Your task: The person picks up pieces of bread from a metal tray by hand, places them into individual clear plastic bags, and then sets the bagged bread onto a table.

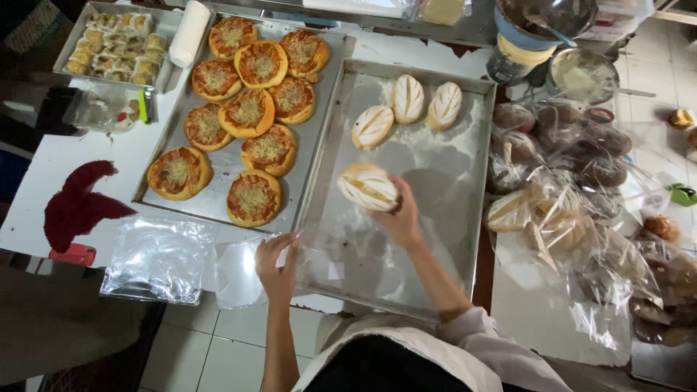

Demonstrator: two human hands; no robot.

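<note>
One loaf (368, 187) lifted over a floured tray (435, 181)
Right hand (401, 218) clenched the loaf above bare tray; left hand (277, 263) pinched a clear bag (239, 272) at the tray's edge.

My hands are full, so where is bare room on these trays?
Free: the floured tray's lower half, below the white loaves, around the right hand. Crowded: the pizza-bun tray and bagged breads at right.

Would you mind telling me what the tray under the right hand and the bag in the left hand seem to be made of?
The tray looks like bare metal, probably aluminium: dull grey, scuffed sheen, folded rim, dusted white. The bag held by the left hand looks like thin clear plastic film: see-through, glossy, creased. The right hand holds a scored bread roll.
</note>
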